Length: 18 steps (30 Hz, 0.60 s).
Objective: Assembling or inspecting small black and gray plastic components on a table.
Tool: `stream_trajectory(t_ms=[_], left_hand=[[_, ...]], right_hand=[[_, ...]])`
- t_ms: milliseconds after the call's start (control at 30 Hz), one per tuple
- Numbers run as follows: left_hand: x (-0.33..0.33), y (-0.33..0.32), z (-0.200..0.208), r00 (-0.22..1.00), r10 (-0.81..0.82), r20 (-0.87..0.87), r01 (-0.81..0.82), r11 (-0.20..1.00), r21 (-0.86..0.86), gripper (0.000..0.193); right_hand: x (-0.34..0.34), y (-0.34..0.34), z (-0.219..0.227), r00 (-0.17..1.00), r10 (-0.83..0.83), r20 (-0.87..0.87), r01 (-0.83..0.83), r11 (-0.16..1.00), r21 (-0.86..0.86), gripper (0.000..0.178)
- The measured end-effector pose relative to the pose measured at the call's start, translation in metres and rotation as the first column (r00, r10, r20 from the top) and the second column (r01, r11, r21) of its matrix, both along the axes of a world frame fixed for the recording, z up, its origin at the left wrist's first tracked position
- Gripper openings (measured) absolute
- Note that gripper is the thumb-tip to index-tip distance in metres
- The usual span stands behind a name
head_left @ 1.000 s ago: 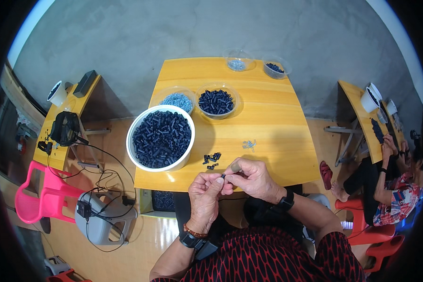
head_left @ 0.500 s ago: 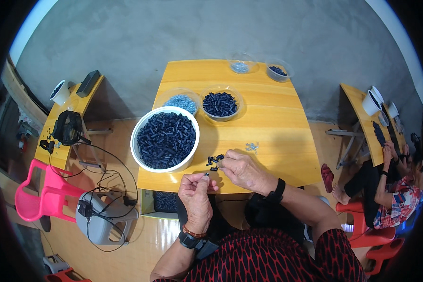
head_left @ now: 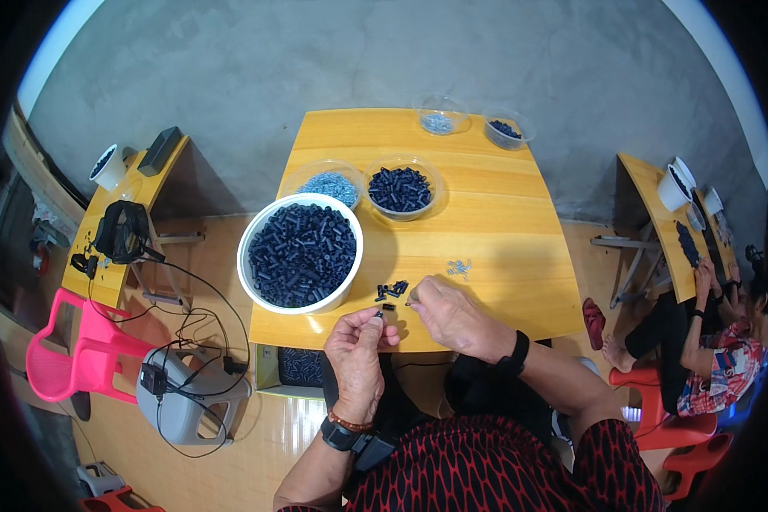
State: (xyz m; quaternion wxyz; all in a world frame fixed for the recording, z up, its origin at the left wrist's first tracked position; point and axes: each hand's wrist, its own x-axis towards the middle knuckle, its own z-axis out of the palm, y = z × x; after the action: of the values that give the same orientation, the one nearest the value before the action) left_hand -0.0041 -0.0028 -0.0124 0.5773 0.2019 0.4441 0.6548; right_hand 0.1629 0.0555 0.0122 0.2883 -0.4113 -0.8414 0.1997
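At the near edge of the table [head_left: 495, 222], my left hand [head_left: 356, 350] pinches a small black sleeve [head_left: 379, 314] between thumb and fingers. My right hand [head_left: 452, 317] is closed just to its right, its fingertips together; a tiny dark tip shows at them, too small to name. Between and beyond the hands lies a small pile of loose black sleeves [head_left: 392, 291]. Past my right hand sits a scatter of thin silvery pins [head_left: 459, 269]. A large white bucket [head_left: 241, 256] heaped with black sleeves stands to the left.
Behind the bucket are clear bowls of silvery pins [head_left: 328, 185] and black sleeves [head_left: 399, 189]. Two more bowls [head_left: 440, 122] stand at the far edge. A box [head_left: 301, 367] is under the table. Cables drape over a grey stool [head_left: 198, 401]. A person [head_left: 708, 341] works at right.
My right hand has shifted slightly right and back from the pile of black sleeves, uncovering more of it. My left hand stays nearly in place with its sleeve.
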Motion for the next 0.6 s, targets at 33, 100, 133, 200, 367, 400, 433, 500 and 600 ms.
stream_trajectory(t_ms=[33, 100, 133, 200, 367, 400, 433, 500, 600], left_hand=[[0.0003, -0.0004, 0.001, 1.0, -0.021, 0.011, 0.021, 1.0, 0.007, 0.012], [0.0024, -0.0018, 0.0014, 0.998, -0.054, 0.032, 0.054, 0.998, 0.014, 0.011], [0.0037, -0.0026, 0.0012, 0.995, -0.085, 0.054, 0.084, 0.996, 0.022, 0.011], [0.0056, -0.003, -0.0034, 0.99, -0.11, 0.087, 0.108, 0.994, 0.031, 0.01], [0.009, -0.0039, 0.0016, 0.977, -0.169, 0.127, 0.162, 0.985, 0.062, 0.01], [0.0091, -0.004, 0.0015, 0.976, -0.179, 0.124, 0.172, 0.983, 0.06, 0.01], [0.0089, -0.004, 0.0014, 0.975, -0.188, 0.121, 0.182, 0.982, 0.058, 0.01], [0.0086, -0.0041, -0.002, 0.975, -0.185, 0.125, 0.179, 0.982, 0.057, 0.01], [0.0086, -0.0041, -0.0021, 0.974, -0.185, 0.127, 0.18, 0.982, 0.054, 0.011]], right_hand=[[0.0003, -0.0012, 0.0013, 1.0, -0.002, -0.001, 0.002, 1.0, 0.0, 0.012], [0.0006, -0.0037, 0.0044, 0.969, -0.031, -0.247, -0.021, 0.979, -0.205, 0.01], [0.0005, -0.0047, 0.0042, 0.968, -0.034, -0.247, -0.018, 0.979, -0.205, 0.01], [-0.0005, -0.0068, 0.0037, 0.865, -0.086, -0.495, -0.174, 0.873, -0.455, 0.009], [0.0008, -0.0056, 0.0109, 0.844, -0.076, -0.531, -0.242, 0.83, -0.503, 0.011], [0.0009, -0.0049, 0.0103, 0.851, -0.057, -0.522, -0.24, 0.842, -0.483, 0.012], [0.0009, -0.0048, 0.0097, 0.851, -0.056, -0.522, -0.241, 0.842, -0.483, 0.012], [0.0009, -0.0048, 0.0087, 0.85, -0.066, -0.522, -0.234, 0.841, -0.488, 0.012], [0.0001, -0.0047, 0.0055, 0.855, -0.063, -0.515, -0.227, 0.848, -0.479, 0.012]])
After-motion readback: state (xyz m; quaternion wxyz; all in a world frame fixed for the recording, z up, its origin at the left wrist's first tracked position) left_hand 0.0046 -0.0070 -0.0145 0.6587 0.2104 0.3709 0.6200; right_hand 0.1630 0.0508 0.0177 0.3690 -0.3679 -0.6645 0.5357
